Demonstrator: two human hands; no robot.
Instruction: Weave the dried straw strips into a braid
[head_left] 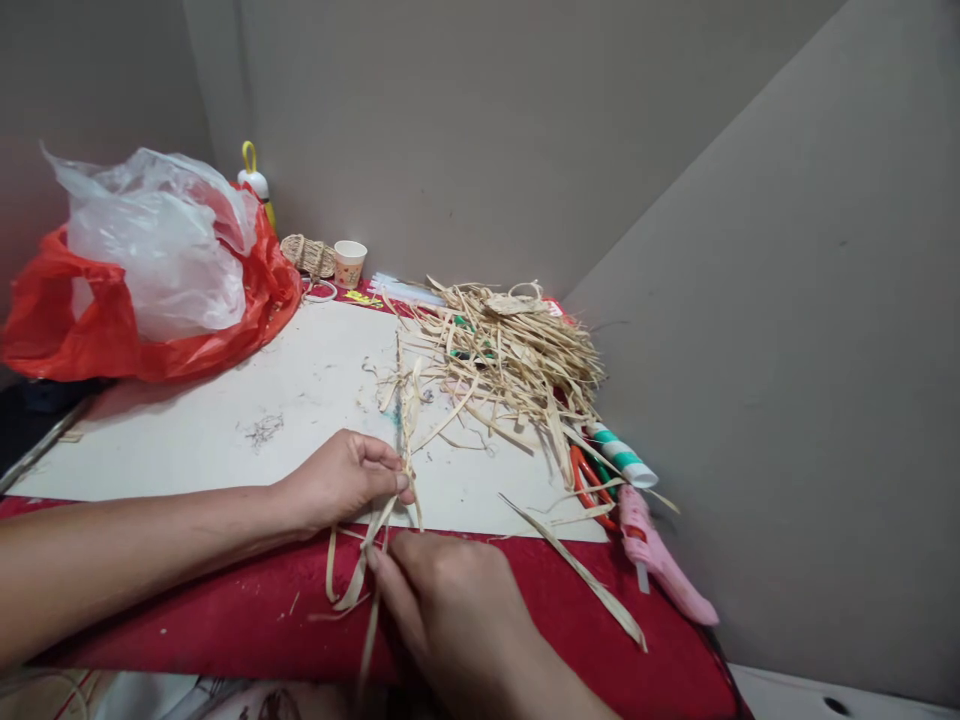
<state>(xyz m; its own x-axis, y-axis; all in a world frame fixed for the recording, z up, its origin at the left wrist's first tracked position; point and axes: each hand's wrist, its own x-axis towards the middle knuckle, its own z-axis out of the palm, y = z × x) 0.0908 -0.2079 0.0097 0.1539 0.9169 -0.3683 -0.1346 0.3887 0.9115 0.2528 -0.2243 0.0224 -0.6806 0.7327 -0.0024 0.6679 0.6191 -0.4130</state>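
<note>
My left hand (pixel 345 480) pinches a few pale straw strips (pixel 409 420) at the near edge of a white board (pixel 225 420). The strips run up across the board and hang down over the red table covering (pixel 225 610). My right hand (pixel 450 600) sits just below, fingers closed on the lower ends of the same strips (pixel 360 585). A big loose pile of straw strips (pixel 510 360) lies on the board's far right part.
A red and clear plastic bag (pixel 150 270) fills the back left. A small woven basket (pixel 307 255), a paper cup (pixel 349 263) and a bottle (pixel 255 185) stand by the wall. Orange-handled scissors (pixel 589 485), a striped tube (pixel 622 455) and a pink glue gun (pixel 660 560) lie at right.
</note>
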